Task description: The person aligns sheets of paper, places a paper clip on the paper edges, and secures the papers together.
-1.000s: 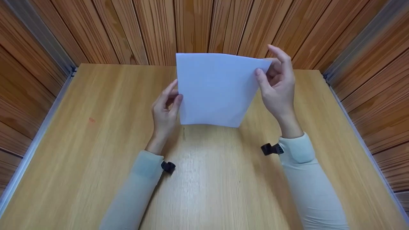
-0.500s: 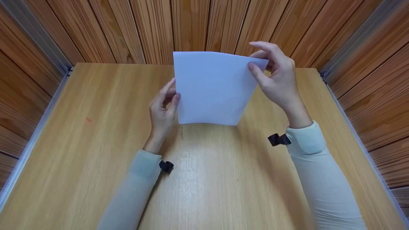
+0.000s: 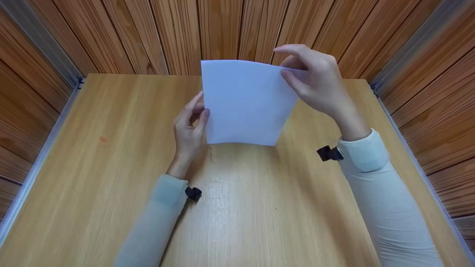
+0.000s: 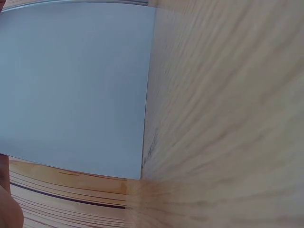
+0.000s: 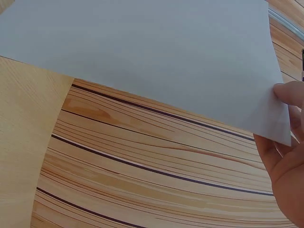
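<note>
A blank white sheet of paper (image 3: 245,102) stands nearly upright over the table, gently bowed along its top edge. My left hand (image 3: 189,128) pinches its left edge below the middle, thumb on the near face and fingers behind. At the upper right corner my right hand (image 3: 319,79) grips the sheet between thumb and fingers, with the index finger raised above the edge. In the right wrist view the thumb (image 5: 289,92) presses on the paper's face. Only a bit of the left hand (image 4: 9,209) shows in the left wrist view, beside the paper (image 4: 76,90).
The light wooden table (image 3: 230,207) lies beneath both arms, with a small orange mark (image 3: 103,139) at left. Wood-plank walls (image 3: 222,33) enclose the back and sides, with metal strips in the corners. A black wrist camera (image 3: 193,193) sits on each sleeve cuff.
My right hand has shifted left over the paper's upper right corner, its wrist turning inward while the forearm swings out to the right. The left hand keeps its hold, and the paper hardly moves.
</note>
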Demonstrator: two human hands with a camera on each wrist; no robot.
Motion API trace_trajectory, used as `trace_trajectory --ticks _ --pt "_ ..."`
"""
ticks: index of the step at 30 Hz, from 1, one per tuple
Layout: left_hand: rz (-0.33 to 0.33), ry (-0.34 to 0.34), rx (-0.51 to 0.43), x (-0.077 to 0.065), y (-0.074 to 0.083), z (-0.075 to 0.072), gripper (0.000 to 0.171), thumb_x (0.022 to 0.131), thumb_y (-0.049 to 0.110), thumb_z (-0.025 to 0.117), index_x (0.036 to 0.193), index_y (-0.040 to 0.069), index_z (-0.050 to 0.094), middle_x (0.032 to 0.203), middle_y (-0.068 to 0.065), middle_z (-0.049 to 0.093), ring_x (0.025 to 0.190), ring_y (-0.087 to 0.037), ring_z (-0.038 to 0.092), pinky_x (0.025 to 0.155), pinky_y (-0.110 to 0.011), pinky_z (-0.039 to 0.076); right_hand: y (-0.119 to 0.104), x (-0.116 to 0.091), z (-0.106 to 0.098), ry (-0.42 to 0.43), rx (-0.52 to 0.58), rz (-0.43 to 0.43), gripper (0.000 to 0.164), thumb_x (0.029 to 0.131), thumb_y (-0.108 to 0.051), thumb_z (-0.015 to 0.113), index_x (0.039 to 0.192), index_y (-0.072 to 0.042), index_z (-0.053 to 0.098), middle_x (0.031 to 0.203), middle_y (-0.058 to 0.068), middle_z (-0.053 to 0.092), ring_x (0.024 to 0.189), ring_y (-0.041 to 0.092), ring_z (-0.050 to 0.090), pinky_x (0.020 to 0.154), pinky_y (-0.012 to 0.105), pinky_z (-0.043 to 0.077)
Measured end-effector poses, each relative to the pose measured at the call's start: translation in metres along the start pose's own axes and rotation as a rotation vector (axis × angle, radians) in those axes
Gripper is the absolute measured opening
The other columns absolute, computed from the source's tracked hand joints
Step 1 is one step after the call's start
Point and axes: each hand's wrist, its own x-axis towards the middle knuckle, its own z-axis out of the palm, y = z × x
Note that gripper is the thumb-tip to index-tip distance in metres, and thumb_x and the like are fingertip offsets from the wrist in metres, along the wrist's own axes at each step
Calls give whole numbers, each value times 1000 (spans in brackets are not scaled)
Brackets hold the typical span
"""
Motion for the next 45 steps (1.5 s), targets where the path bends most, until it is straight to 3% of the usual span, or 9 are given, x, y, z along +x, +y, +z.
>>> trace_trajectory --ticks 6,21,27,34,45 --pt "8 -1 8 -1 -1 1 42 101 -2 70 142 2 63 109 -10 75 97 -21 72 89 -29 61 -7 12 0 -66 -34 -23 36 103 -2 66 139 -4 63 105 16 76 96 26 75 88 43 63" --pt "-31 2 -3 -3 0 3 43 102 0 69 144 5 63 111 -7 75 100 -20 71 92 -31 61 -27 37 5 -197 -52 -13 38 105 -1 63 141 -10 65 109 12 75 92 25 70 86 41 61" --pt "-23 0 -5 -2 0 3 43 101 0 69 144 4 63 111 -9 75 100 -22 72 92 -31 61 -29 41 11 -219 -29 -23 36 105 -1 63 140 -9 66 112 13 76 98 27 73 91 44 62" --pt "6 1 2 -1 0 4 42 101 -2 69 142 1 63 108 -12 75 98 -23 72 90 -30 61 -30 46 20 -237 -14 -34 35 106 -3 62 141 -8 65 122 13 75 103 27 73 90 44 61" --pt "-45 -14 13 -5 0 7 44 104 8 69 147 7 61 115 -8 75 104 -19 73 94 -35 61 -35 51 30 -281 -38 -49 39 108 -5 60 146 -11 64 141 9 69 114 28 71 93 44 60"
